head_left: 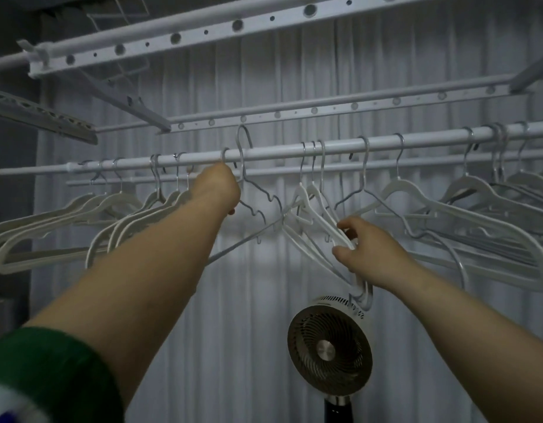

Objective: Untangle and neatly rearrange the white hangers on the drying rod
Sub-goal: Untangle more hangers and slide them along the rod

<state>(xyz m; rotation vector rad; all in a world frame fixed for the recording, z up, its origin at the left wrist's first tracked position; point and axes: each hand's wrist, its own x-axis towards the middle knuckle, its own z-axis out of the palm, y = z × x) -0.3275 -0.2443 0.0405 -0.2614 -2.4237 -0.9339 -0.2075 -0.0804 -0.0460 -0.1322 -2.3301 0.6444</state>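
Note:
A white drying rod [273, 152] runs across the view, rising to the right. Several white hangers [50, 221] hang bunched at its left end and more white hangers [465, 206] crowd its right end. My left hand [217, 186] is closed around the neck of a thin grey wire hanger [258, 209], whose hook stands lifted above the rod. My right hand [365, 247] grips the lower arms of a tilted cluster of white hangers [313, 206] whose hooks sit on the rod at the middle.
A round standing fan [329, 343] stands below the middle cluster. Pale curtains [249, 300] hang behind. Perforated rack rails [184, 35] run overhead, and a second thin rod [386, 166] lies just behind the main one.

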